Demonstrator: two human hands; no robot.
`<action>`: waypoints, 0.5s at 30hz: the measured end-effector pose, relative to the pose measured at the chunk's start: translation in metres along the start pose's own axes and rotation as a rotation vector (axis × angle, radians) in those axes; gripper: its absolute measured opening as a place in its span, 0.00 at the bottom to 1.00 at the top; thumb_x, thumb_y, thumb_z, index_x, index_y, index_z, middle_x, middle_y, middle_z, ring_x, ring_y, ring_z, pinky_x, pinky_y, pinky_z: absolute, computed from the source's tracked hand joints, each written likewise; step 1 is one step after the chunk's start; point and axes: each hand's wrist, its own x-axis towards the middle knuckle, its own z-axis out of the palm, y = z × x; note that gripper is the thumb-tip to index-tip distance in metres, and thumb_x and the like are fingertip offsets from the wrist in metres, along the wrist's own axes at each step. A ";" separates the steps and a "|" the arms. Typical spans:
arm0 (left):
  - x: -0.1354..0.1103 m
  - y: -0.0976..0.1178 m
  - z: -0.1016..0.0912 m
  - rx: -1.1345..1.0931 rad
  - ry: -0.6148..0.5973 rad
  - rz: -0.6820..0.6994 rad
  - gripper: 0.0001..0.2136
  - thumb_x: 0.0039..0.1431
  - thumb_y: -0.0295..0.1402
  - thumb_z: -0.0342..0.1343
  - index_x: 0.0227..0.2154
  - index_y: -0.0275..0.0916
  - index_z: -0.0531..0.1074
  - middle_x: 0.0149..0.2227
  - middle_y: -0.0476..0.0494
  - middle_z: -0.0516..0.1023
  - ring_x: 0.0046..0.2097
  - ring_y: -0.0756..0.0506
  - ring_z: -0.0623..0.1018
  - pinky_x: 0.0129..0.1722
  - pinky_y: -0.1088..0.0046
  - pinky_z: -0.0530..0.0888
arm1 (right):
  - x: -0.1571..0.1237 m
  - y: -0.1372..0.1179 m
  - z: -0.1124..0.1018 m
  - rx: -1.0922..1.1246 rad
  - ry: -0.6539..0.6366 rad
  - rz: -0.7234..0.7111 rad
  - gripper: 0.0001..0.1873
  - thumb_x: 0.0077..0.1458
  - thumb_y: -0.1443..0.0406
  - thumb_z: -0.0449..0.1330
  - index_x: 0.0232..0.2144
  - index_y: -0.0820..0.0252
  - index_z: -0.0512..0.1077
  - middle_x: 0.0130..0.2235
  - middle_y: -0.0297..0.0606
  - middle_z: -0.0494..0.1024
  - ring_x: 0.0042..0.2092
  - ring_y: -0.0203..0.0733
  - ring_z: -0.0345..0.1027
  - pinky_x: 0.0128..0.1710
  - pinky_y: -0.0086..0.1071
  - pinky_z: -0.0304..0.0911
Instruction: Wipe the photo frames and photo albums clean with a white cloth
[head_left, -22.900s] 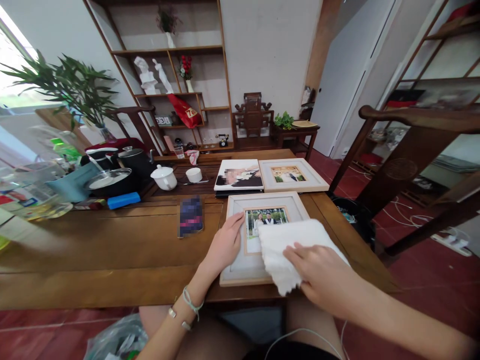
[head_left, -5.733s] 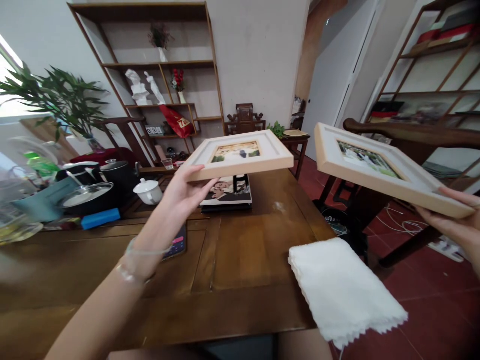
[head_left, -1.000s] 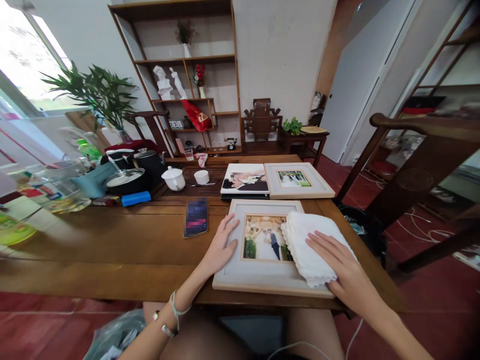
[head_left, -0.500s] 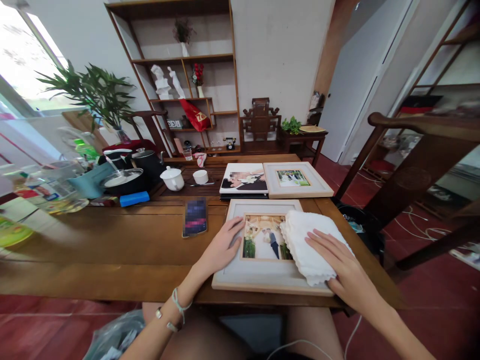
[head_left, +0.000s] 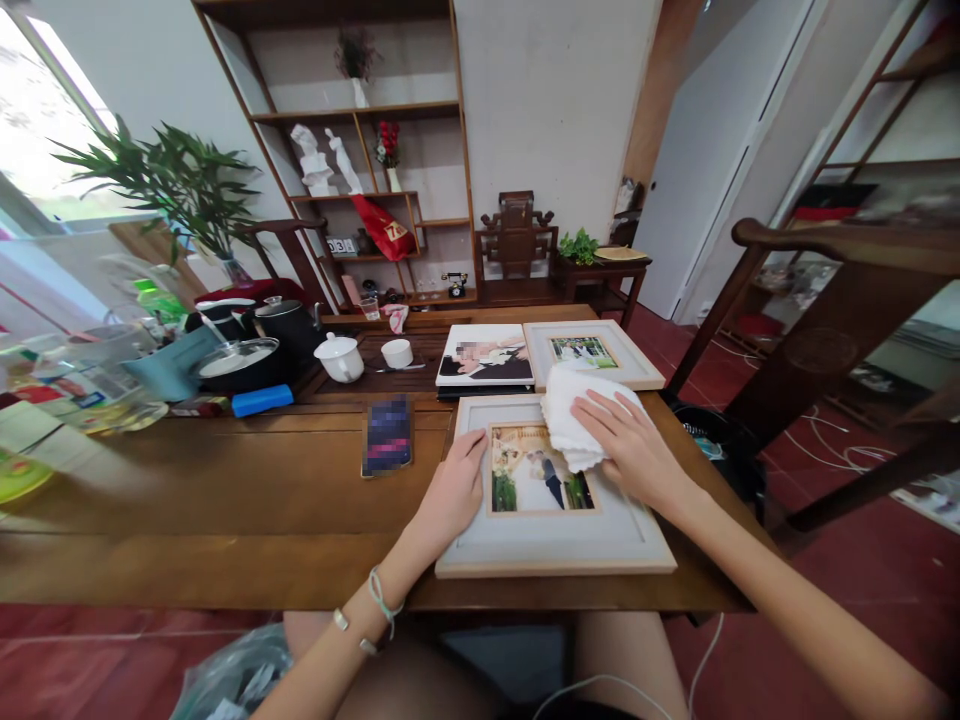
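Note:
A light wooden picture frame (head_left: 555, 554) with a wide pale mat lies flat near the table's front edge, a couple's photo in its middle. My left hand (head_left: 454, 487) grips its left edge, thumb and fingers close together. Over its upper right part lies a folded white cloth (head_left: 564, 425) with a scalloped edge. My right hand (head_left: 637, 450) holds this cloth from above, pressing it on the frame; the cloth hides the top right corner of the photo.
Behind lie a second frame (head_left: 634, 362) and a photo panel (head_left: 451, 372) on a dark stack. A phone (head_left: 388, 440) lies to the left. Farther left stand a white lidded cup (head_left: 339, 358), a lidded pan (head_left: 238, 365) and bottles. A wooden chair (head_left: 817, 310) stands right of the table.
My right hand has moved the cloth up and left, from the frame's right side to its top right part, baring the lower right corner. My left hand stays at the left edge.

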 end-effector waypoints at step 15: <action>0.002 0.000 0.001 0.038 -0.029 0.024 0.22 0.63 0.22 0.40 0.58 0.31 0.64 0.61 0.31 0.63 0.63 0.38 0.63 0.62 0.55 0.64 | 0.037 0.004 0.008 -0.078 0.144 0.087 0.30 0.47 0.76 0.52 0.54 0.66 0.68 0.59 0.47 0.70 0.64 0.53 0.55 0.66 0.51 0.42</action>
